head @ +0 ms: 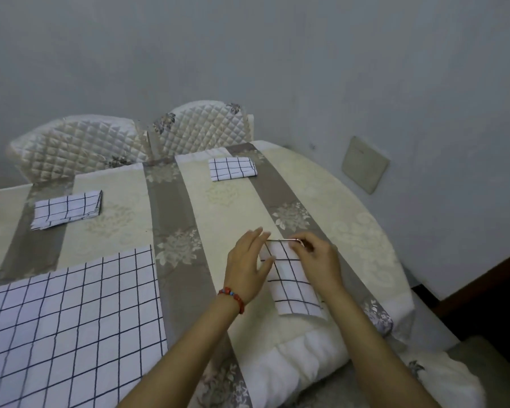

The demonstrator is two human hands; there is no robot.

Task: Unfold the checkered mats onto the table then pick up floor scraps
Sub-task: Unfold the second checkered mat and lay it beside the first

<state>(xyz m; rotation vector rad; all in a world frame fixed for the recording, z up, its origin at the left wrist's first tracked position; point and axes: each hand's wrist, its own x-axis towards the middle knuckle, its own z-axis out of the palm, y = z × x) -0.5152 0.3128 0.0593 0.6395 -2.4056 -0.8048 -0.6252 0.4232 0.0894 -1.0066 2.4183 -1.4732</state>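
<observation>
- The right hand (315, 257) pinches the far edge of a folded checkered mat (292, 281); its grip is closed on the top layer at that edge.
- The left hand (248, 266) lies at the mat's 9 o'clock side, fingers spread and touching the cloth. Its grip looks loose, clasping nothing, more steadying than holding. A red bead bracelet (233, 297) sits on that wrist.
- This folded mat rests on the bench (206, 207) at about 5 o'clock of its cloth-covered top, near the front edge.
- An unfolded checkered mat (71, 325) lies flat at 8 o'clock, so one spreading looks done.
- Two more are folded: the left folded mat (67, 209) at 10 o'clock and the far folded mat (232, 169) at 12 o'clock, near two quilted chairs (200, 128).
- By my reckoning, three mats are left to open, this one just starting; floor scraps are not in view and that part is not yet begun.
</observation>
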